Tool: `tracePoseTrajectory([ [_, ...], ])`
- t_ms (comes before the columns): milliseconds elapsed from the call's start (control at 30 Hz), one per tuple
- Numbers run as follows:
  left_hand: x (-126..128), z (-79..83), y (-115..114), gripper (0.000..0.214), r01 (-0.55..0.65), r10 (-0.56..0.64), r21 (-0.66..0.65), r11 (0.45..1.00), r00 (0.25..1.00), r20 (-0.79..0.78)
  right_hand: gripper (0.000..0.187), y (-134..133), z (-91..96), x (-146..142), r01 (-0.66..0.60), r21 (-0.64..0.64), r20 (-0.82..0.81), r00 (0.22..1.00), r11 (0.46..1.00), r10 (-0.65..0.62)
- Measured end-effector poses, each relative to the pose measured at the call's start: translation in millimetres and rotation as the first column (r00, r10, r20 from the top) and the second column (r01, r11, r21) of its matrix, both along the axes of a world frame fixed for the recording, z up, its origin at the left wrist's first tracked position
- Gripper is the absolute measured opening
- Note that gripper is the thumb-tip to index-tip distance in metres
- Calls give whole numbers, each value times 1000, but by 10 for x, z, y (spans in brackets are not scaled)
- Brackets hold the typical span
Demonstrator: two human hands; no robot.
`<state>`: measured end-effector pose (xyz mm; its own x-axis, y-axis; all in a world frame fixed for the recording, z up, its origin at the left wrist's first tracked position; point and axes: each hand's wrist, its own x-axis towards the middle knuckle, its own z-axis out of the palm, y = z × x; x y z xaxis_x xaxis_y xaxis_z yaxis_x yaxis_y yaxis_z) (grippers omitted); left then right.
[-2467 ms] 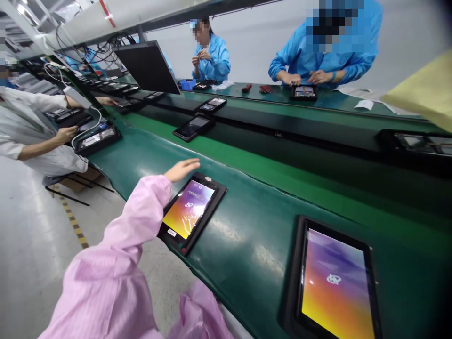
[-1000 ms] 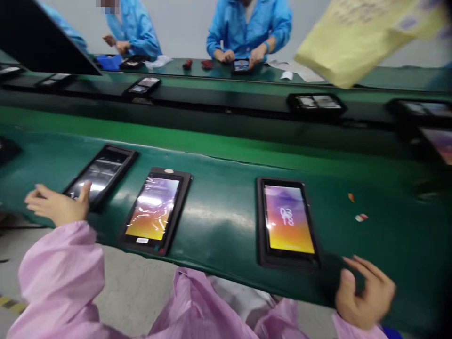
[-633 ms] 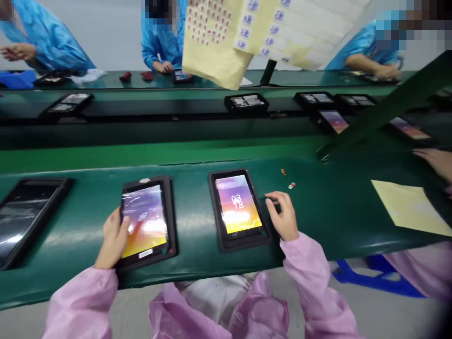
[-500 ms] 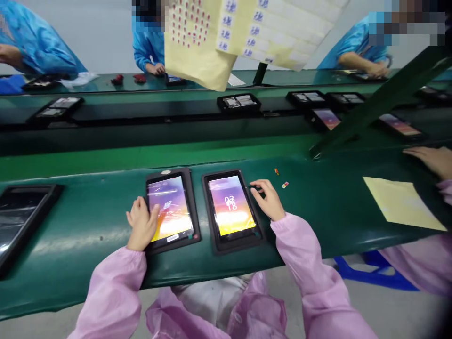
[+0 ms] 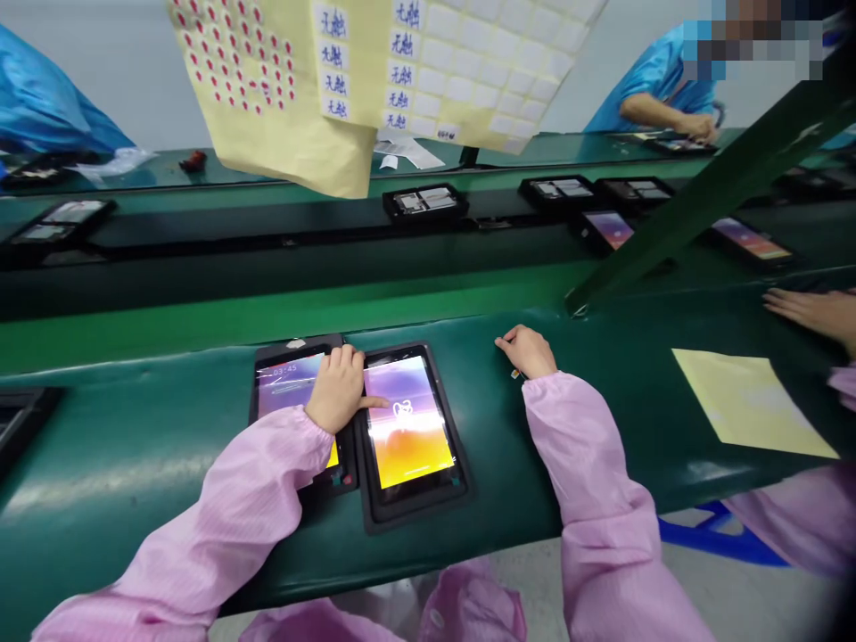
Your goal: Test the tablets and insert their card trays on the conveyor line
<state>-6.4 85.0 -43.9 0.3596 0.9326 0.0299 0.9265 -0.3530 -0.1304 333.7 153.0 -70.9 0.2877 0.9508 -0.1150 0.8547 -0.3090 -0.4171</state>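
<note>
Two tablets in dark frames lie side by side on the green mat with screens lit. My left hand (image 5: 339, 389) rests over the upper right part of the left tablet (image 5: 284, 390). Its fingers reach the left edge of the right tablet (image 5: 409, 428), and its thumb stretches onto that screen. To the right, my right hand (image 5: 528, 353) is down on the mat, thumb and forefinger pinched together. Whatever lies between these fingertips is hidden or too small to name. A tiny pale and orange card-like piece (image 5: 514, 374) lies just below that hand.
A yellow paper sheet (image 5: 755, 401) lies at the right, near another person's hand (image 5: 812, 312). A green slanted post (image 5: 669, 214) rises behind the bench. Opened devices (image 5: 426, 203) sit on the line beyond. Label sheets (image 5: 267, 107) hang overhead. Another dark device (image 5: 27, 415) is at the left.
My left hand has moved right, from the left tablet's outer edge to between the tablets. My right hand has gone from beside the right tablet to the small pieces and pinched. The view has shifted.
</note>
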Motion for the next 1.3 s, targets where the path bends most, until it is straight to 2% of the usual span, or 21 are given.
tracePoseTrajectory([
  [133, 30, 41, -33, 81, -32, 32, -63, 998, 999, -3, 21, 173, 43, 38, 5, -147, -80, 997, 989, -17],
  [233, 34, 80, 90, 84, -50, 57, -183, 982, 998, 35, 22, 186, 140, 42, -41, -180, -214, 977, 983, 1],
  [333, 34, 119, 215, 71, -17, 40, -282, 959, 996, 78, 24, 52, 235, -108, -122, -91, -418, 906, 988, 73],
  [433, 58, 168, 222, 56, 50, -13, -298, 953, 992, 123, 29, -177, 239, -420, -165, 56, -601, 782, 985, 165],
  [567, 119, 194, 125, 74, 14, 17, -233, 972, 991, 131, 43, -511, 61, -899, -86, 208, -723, 658, 974, 212],
  [700, 149, 120, 76, 73, 7, 24, -211, 977, 990, 141, 42, -842, -159, -1230, 87, 302, -763, 619, 949, 186],
  [767, 135, 78, 100, 70, 15, 24, -221, 975, 985, 171, 38, -968, -223, -1318, 130, 335, -764, 617, 933, 188],
  [833, 105, 73, 145, 70, 22, 33, -256, 966, 977, 209, 33, -1044, -242, -1362, 159, 373, -762, 615, 914, 204],
  [900, 72, 135, 181, 70, 36, 46, -312, 949, 967, 250, 29, -1075, -208, -1370, 196, 423, -761, 607, 885, 229],
  [967, 53, 276, 176, 67, 79, 67, -346, 935, 918, 392, 24, -1079, -107, -1348, 255, 491, -756, 601, 833, 262],
  [1067, 95, 591, 61, 51, 174, 79, -295, 939, 728, 681, 19, -1063, 194, -1270, 342, 615, -720, 610, 710, 330],
  [1133, 171, 807, -72, 38, 202, 70, -243, 949, 618, 783, 17, -1060, 479, -1208, 354, 689, -679, 620, 633, 392],
  [1200, 254, 980, -230, 30, 230, 17, -179, 957, 569, 822, 10, -1084, 783, -1157, 266, 774, -591, 628, 575, 506],
  [1267, 314, 1089, -396, 25, 274, -111, -47, 960, 530, 841, 1, -1145, 1050, -1133, 88, 852, -452, 623, 517, 639],
  [1300, 331, 1121, -480, 22, 289, -189, 39, 956, 512, 838, 6, -1188, 1156, -1131, -15, 878, -370, 614, 479, 697],
])
